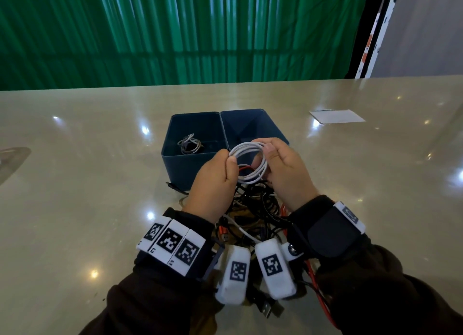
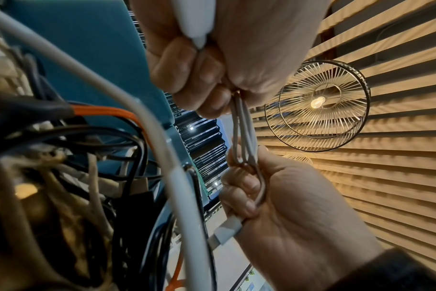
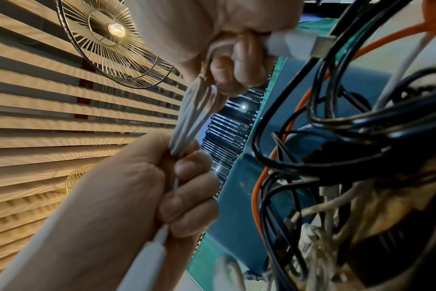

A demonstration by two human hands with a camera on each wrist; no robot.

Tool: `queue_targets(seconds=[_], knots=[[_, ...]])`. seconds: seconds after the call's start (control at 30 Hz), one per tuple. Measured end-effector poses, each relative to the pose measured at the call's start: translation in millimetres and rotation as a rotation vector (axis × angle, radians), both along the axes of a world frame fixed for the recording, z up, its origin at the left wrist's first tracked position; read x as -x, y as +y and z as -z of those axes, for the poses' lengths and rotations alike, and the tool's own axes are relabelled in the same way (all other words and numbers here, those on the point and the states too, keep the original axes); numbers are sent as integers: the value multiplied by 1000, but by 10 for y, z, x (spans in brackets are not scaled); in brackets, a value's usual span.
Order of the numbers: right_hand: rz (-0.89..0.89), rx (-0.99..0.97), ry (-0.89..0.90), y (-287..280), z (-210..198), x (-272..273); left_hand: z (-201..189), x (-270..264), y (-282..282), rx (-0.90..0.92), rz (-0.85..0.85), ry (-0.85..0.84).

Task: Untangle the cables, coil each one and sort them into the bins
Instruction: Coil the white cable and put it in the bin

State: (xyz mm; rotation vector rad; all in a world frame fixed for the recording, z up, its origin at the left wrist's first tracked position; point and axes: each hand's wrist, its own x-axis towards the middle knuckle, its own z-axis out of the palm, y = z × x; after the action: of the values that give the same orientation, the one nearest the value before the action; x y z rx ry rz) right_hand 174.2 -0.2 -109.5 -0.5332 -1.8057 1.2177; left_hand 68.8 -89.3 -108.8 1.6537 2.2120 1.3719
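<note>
White cable coil (image 1: 249,163) — both hands grasp it, left (image 1: 213,184), right (image 1: 285,170) — above the bins (image 1: 193,168).

The head camera looks forward and down from near above at both hands, while each wrist camera looks up from close below, all three sharing the white cable coil (image 1: 249,163) and blue bins (image 1: 193,134).

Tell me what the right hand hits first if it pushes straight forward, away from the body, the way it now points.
Probably the right-hand dark blue bin: the right hand, holding the coiled white cable, sits just before its near rim. Depth is unclear; it might pass over it.
</note>
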Motion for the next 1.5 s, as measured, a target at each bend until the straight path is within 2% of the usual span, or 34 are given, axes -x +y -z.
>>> queue_targets(seconds=[0.17,0.4,0.57,0.73,0.9,1.03,1.2,1.33,1.5], knots=[[90,-114,14,26,14,-2,6,-49,-8,-43,87,-146],[162,-229,6,49,43,-14,47,-115,-2,-70,159,-258],[169,-253,33,53,56,4,-4,-177,-13,-158,286,-583],[164,-245,64,73,67,9,12,-124,-9,-137,444,-826],[153,-274,124,27,28,-15,24,-60,-27,-114,683,-1098],[169,-301,128,25,36,-10,22,-113,-19,-62,701,-1241],[144,-319,142,35,49,-1,30,-100,-20,-24,754,-1255],[130,-273,156,35,57,3,43,-90,-32,-24,798,-1198],[65,-108,92,79,19,-8,15,-60,-29,-40,641,-1072]])
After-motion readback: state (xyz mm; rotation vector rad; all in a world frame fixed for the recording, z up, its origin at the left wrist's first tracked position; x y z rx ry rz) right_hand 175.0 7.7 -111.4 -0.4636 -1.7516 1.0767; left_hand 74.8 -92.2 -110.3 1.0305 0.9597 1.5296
